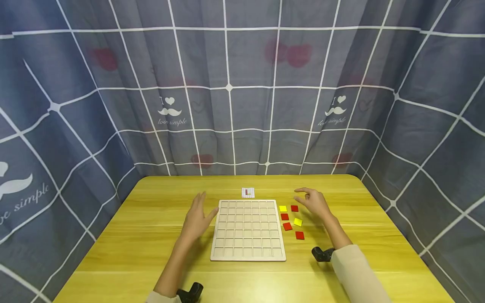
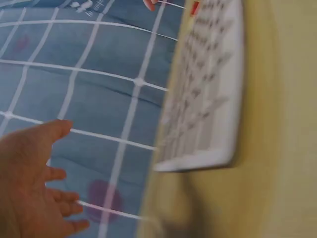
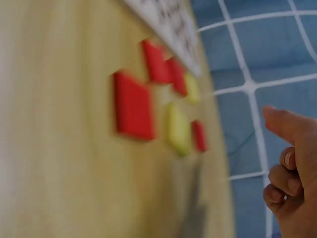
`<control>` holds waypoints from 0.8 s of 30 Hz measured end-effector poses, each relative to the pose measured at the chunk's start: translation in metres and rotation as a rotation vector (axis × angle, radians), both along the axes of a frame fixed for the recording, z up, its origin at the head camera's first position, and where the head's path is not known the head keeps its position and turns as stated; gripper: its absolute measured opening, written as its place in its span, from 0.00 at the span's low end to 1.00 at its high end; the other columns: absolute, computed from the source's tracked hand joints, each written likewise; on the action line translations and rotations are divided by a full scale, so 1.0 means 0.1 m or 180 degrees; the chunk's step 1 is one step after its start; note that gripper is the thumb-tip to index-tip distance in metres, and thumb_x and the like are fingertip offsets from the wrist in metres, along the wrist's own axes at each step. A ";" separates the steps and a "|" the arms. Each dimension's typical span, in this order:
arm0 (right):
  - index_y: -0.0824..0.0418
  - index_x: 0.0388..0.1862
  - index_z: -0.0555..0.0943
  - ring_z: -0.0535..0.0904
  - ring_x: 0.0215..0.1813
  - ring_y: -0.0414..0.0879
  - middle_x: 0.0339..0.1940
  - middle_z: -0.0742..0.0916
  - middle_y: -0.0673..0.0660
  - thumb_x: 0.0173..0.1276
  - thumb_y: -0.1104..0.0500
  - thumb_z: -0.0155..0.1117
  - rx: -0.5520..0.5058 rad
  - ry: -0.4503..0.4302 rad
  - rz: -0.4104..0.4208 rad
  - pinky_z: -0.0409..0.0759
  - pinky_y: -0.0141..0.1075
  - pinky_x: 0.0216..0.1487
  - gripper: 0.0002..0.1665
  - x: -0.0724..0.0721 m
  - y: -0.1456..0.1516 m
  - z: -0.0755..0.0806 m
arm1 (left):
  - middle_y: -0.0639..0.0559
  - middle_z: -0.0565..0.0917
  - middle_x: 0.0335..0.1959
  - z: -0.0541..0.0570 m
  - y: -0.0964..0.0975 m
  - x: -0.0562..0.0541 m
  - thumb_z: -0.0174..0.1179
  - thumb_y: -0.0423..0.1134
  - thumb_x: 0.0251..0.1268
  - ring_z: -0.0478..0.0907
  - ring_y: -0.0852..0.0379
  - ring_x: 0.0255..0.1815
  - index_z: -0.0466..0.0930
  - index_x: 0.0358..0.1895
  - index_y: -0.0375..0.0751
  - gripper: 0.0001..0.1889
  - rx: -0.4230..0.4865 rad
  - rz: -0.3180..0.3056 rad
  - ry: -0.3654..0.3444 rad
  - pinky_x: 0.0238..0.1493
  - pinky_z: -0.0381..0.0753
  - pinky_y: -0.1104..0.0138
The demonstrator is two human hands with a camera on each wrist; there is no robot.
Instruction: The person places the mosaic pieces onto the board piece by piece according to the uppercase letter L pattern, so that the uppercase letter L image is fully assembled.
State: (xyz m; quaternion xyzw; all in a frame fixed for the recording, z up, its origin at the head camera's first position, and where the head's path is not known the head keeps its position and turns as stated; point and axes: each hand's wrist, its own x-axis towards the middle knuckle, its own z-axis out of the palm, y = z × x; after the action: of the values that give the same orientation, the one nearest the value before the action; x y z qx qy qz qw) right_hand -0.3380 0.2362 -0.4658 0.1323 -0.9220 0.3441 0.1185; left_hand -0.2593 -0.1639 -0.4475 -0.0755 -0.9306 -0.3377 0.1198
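Note:
A pale square board [image 1: 248,230] with a grid of shallow recesses lies on the table, and no tiles sit in it. Beside its left edge my left hand [image 1: 195,221] hovers with fingers spread, holding nothing. To the right of the board lie several red square tiles [image 1: 299,235] and two yellow ones [image 1: 298,222], loosely scattered. Above the far end of these tiles my right hand [image 1: 314,203] hangs with nothing in it, thumb and forefinger apart. In the right wrist view its other fingers [image 3: 285,179] are loosely curled, and the red tiles [image 3: 134,106] lie off to the left.
A small printed card [image 1: 248,192] with a grid and coloured marks lies behind the board. The yellow wood-grain table [image 1: 151,235] ends at a blue checked curtain [image 1: 250,105] at the back and sides. Black wrist mounts [image 1: 322,254] stick out from the forearms.

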 end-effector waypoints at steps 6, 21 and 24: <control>0.63 0.53 0.80 0.53 0.12 0.40 0.08 0.63 0.49 0.59 0.54 0.68 -0.0092 -0.0388 0.0040 0.53 0.29 0.13 0.24 -0.03 0.12 -0.31 | 0.32 0.57 0.68 -0.40 0.06 0.00 0.54 0.52 0.65 0.54 0.34 0.67 0.48 0.71 0.32 0.40 0.0336 -0.0092 -0.0260 0.64 0.57 0.43; 0.58 0.44 0.84 0.62 0.20 0.42 0.24 0.81 0.54 0.57 0.53 0.69 0.0053 -0.0257 -0.0037 0.65 0.34 0.26 0.17 0.00 0.15 -0.54 | 0.34 0.63 0.66 -0.82 0.06 0.04 0.58 0.48 0.63 0.57 0.35 0.66 0.60 0.67 0.31 0.34 -0.0009 -0.0086 0.0086 0.65 0.55 0.43; 0.60 0.44 0.83 0.60 0.18 0.42 0.17 0.77 0.52 0.58 0.52 0.69 -0.0020 -0.0269 -0.0065 0.62 0.32 0.22 0.18 0.04 0.12 -0.52 | 0.36 0.64 0.66 -0.84 0.07 0.05 0.57 0.48 0.63 0.56 0.38 0.68 0.61 0.67 0.32 0.34 -0.0131 -0.0086 0.0108 0.68 0.52 0.47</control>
State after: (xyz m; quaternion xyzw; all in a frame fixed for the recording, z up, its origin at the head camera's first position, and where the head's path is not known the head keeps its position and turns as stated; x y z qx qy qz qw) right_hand -0.3344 0.2487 -0.5182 0.1079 -0.9264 0.3510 0.0834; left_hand -0.2546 -0.1569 -0.5320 -0.0962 -0.9341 -0.3186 0.1295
